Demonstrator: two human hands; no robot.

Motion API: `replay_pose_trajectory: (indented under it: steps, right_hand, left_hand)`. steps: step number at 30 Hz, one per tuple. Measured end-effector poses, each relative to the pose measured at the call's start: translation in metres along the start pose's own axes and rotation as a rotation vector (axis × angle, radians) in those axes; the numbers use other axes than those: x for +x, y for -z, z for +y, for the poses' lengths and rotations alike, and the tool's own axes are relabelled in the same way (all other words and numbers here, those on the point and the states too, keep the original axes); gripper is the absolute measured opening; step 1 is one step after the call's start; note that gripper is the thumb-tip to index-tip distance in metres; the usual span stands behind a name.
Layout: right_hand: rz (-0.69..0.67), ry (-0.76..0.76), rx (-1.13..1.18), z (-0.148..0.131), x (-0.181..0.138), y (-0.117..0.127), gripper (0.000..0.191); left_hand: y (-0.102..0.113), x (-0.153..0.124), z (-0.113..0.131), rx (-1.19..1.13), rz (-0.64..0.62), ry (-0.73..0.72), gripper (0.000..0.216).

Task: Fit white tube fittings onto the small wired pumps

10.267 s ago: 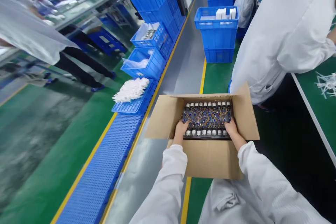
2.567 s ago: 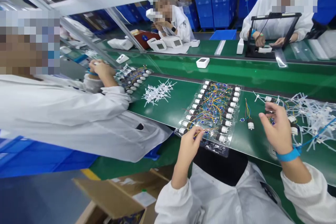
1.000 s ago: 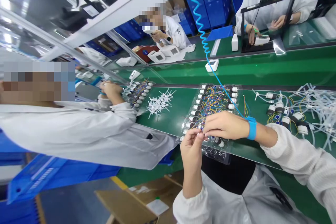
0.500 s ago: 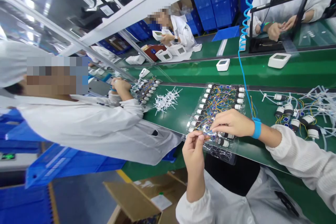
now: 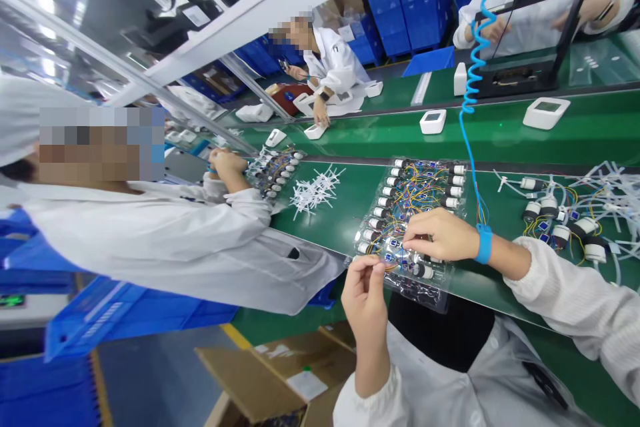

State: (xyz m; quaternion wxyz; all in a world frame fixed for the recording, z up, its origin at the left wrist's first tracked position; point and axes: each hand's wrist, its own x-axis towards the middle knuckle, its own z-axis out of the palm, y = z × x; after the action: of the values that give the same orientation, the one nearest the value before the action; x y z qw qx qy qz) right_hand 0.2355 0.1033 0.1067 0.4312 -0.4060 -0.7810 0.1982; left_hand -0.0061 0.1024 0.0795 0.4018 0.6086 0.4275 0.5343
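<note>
A clear plastic tray (image 5: 453, 170) of small cylindrical motors with yellow and blue wires lies on the green workbench (image 5: 345, 203) before me. My left hand (image 5: 364, 292) is pinched on a thin wire at the tray's near corner. My right hand (image 5: 440, 235), with a blue wrist strap (image 5: 483, 243), is closed in a pinch over the near rows of the tray; what its fingertips grip is too small to name.
Loose motors (image 5: 550, 210) and white plastic tubing (image 5: 615, 190) lie at the right. A pile of white connectors (image 5: 315, 188) and a co-worker's sleeve (image 5: 165, 240) are at the left. White devices (image 5: 433, 121) ride the far conveyor. An open cardboard box (image 5: 260, 380) stands below.
My left hand has dropped slightly toward me, still pinching the wire. My right hand has stayed over the tray's near rows. The view has shifted a little.
</note>
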Motion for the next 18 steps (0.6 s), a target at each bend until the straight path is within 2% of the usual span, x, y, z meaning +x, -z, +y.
replay_pose_trajectory:
  steps: [7, 12, 15, 18]
  right_hand:
    - [0.032, 0.041, 0.022, -0.003, 0.0, 0.004, 0.025]
    - [0.13, 0.03, 0.223, -0.003, 0.002, 0.013, 0.017]
    - [0.062, 0.009, 0.388, -0.002, 0.002, 0.019, 0.012]
    - [-0.03, -0.04, 0.672, -0.002, 0.0, 0.025, 0.016]
  left_hand:
    - [0.002, 0.0, -0.017, -0.184, 0.099, 0.127, 0.034]
    - [0.007, 0.006, -0.021, -0.319, 0.199, 0.186, 0.038]
    - [0.01, 0.011, -0.026, -0.367, 0.227, 0.204, 0.04]
    - [0.012, 0.015, -0.031, -0.405, 0.236, 0.225, 0.042]
